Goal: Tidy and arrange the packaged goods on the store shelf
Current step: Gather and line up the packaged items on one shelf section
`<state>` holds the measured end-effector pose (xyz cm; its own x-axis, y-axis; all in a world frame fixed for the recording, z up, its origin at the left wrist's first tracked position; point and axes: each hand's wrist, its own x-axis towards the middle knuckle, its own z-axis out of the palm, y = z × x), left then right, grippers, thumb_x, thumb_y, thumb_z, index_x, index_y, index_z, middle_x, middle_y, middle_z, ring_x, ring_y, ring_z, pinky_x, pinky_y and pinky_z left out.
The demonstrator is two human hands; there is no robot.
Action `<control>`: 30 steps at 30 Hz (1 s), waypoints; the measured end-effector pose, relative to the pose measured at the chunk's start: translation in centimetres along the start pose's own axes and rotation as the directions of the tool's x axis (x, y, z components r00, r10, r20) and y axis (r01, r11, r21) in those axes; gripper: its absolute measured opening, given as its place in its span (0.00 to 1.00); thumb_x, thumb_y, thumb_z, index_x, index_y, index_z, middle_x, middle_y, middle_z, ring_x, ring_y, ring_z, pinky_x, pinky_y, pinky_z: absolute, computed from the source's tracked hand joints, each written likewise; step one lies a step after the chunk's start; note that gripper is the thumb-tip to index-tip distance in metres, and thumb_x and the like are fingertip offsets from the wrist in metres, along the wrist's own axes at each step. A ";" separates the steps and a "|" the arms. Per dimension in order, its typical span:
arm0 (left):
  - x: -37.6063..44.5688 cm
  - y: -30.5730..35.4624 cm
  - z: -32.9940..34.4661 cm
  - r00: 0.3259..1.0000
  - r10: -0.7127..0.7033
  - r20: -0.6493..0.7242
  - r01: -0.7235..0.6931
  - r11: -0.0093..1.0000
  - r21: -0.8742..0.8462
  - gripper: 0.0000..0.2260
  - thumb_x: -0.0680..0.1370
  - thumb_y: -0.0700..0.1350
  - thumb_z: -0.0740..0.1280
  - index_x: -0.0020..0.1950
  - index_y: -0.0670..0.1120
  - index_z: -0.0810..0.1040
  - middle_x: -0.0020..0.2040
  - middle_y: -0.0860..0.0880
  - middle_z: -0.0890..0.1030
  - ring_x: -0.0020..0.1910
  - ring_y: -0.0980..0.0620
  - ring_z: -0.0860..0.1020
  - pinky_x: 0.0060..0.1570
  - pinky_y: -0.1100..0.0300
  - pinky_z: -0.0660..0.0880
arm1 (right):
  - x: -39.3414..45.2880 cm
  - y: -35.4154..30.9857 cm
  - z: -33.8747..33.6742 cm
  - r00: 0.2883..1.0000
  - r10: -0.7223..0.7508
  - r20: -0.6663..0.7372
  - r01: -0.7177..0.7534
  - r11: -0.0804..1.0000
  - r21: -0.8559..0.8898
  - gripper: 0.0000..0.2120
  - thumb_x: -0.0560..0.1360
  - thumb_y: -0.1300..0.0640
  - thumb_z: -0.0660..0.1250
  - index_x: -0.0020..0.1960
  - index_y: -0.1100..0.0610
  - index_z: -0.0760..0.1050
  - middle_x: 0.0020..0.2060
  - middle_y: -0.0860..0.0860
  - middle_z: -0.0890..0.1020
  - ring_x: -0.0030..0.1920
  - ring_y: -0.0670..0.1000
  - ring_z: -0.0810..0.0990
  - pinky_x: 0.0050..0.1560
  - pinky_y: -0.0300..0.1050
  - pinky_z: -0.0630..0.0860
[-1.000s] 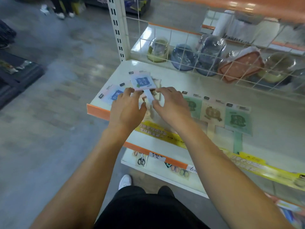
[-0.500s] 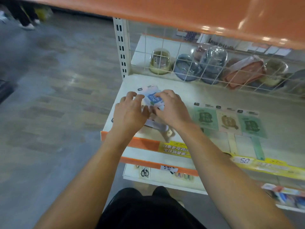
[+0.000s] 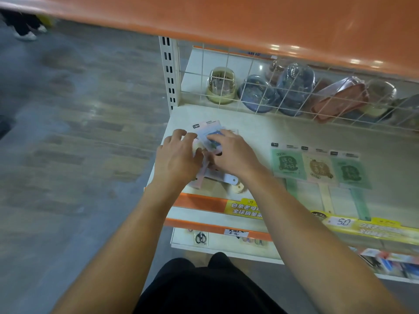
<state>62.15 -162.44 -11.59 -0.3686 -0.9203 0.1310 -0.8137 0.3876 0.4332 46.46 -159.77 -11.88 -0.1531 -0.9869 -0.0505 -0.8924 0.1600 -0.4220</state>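
Evidently the step in hand was the squaring-up of a loose heap of packaged hand fans (image 3: pixel 207 134) at the left end of the cream shelf (image 3: pixel 260 128). The person stood facing the unit, both arms reaching forward under the orange shelf edge (image 3: pixel 249 21) above. The left hand (image 3: pixel 179 157) lay over the left side of the heap with its fingers spread and lightly bent, pressing down rather than gripping, so far as could be seen. The right hand (image 3: pixel 233 155) covered the right side, fingers curled over the topmost packet; whether the thumb had closed beneath it could not be told, being hidden. Several fan handles (image 3: pixel 226 180) splayed out from under the hands toward the front lip, at differing angles, which marked the heap as not yet aligned. To the right, well apart from the heap, three fans (image 3: pixel 317 166) lay flat in a tidy row, edges touching, handles pointing forward. Behind the wire grille (image 3: pixel 272 87) stood domed containers, untouched. In my judgement the task was partly done: the row on the right was arranged, the heap on the left outstanding. The next move would call for gathering the packets into one direction, handles forward, then laying them flat in line with the existing row.
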 end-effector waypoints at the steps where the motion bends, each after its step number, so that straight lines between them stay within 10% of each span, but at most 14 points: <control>1: 0.0 0.0 0.0 1.000 -0.001 0.001 0.001 1.000 -0.004 0.17 0.77 0.49 0.64 0.65 0.46 0.74 0.65 0.46 0.73 0.58 0.40 0.75 0.52 0.48 0.72 | 0.0 0.0 0.1 1.000 0.010 0.007 -0.010 1.000 -0.007 0.24 0.73 0.49 0.69 0.68 0.47 0.74 0.65 0.51 0.74 0.62 0.61 0.72 0.61 0.53 0.73; 30: 0.9 9.6 3.3 0.952 0.274 0.140 -0.262 0.960 -0.099 0.19 0.78 0.50 0.63 0.68 0.49 0.72 0.68 0.46 0.70 0.63 0.42 0.72 0.59 0.47 0.71 | -6.9 7.9 -3.2 0.827 0.402 -0.393 -0.437 0.899 0.001 0.21 0.67 0.41 0.65 0.58 0.46 0.77 0.62 0.47 0.71 0.62 0.58 0.73 0.59 0.45 0.58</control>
<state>52.49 -159.41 -10.28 -0.6364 -0.7622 0.1184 -0.6403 0.6076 0.4699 39.10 -151.68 -11.92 -0.6523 -0.7441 0.1442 -0.7354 0.5753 -0.3581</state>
